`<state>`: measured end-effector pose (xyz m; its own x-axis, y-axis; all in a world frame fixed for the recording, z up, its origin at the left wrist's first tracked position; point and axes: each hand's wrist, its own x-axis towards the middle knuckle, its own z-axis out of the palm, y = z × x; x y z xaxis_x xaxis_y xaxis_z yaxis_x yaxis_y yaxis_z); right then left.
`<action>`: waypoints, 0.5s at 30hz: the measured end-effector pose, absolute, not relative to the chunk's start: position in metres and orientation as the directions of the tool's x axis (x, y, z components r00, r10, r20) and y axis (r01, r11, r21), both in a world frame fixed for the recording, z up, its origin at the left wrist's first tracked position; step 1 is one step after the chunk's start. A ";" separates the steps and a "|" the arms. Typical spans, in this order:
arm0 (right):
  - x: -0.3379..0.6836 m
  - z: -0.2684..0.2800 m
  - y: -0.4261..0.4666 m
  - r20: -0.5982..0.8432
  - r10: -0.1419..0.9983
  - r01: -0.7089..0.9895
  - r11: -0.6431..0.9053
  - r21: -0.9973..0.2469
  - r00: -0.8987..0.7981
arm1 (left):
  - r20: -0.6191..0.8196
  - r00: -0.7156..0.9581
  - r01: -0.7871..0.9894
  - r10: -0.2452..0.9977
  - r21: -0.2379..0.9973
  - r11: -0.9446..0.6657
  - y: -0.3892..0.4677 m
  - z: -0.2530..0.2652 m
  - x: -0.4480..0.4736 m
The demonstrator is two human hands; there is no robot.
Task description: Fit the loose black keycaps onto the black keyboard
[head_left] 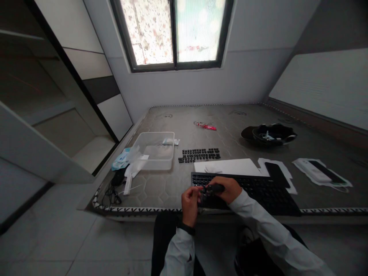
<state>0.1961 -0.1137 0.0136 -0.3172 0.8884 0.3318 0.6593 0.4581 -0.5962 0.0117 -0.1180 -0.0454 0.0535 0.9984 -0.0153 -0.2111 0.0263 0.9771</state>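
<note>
A black keyboard [258, 191] lies along the near edge of the mattress, under both hands. My right hand [230, 189] is closed around a dark tool with a rounded black handle [216, 188]; its exact kind does not show. Its front end points left, toward my left hand [189, 203]. The fingers of my left hand are pinched together by that end, over the left part of the keyboard; what they hold is too small to name. Beyond the keyboard, black keycaps [199, 154] are laid out in rows.
A clear plastic box [156, 167] stands left, with a blue packet [120, 159] and black cable [113, 195] beside it. Behind the keyboard lies a white sheet [230, 167]. A dark phone [276, 174], a black cap [268, 135] and a red item [207, 126] rest on the mattress [184, 115].
</note>
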 end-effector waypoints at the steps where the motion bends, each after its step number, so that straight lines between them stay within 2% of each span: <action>1: 0.200 0.015 -0.110 0.300 0.908 0.682 0.418 -0.600 -0.293 | -0.009 0.002 -0.192 1.000 0.981 0.009 -0.116 -0.044 0.009; 6: 0.224 0.018 -0.070 0.214 0.961 0.771 0.271 -0.576 -0.177 | 0.034 -0.177 -0.117 0.984 0.992 -0.055 -0.097 -0.044 -0.005; 10: 0.232 0.016 -0.018 0.184 0.976 0.794 0.202 -0.574 -0.115 | -0.074 -0.207 -0.071 0.976 0.996 0.061 -0.078 -0.056 -0.007; 15: 0.228 -0.001 0.057 0.020 1.000 0.866 0.023 -0.500 -0.015 | -0.189 -0.154 -0.026 0.970 0.982 0.187 -0.068 -0.077 -0.003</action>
<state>0.2278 0.0569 -0.0005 -0.0148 0.9997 0.0203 0.8659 0.0230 -0.4996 -0.0026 -0.0678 -0.0773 -0.1537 0.9699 -0.1890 -0.0261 0.1873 0.9820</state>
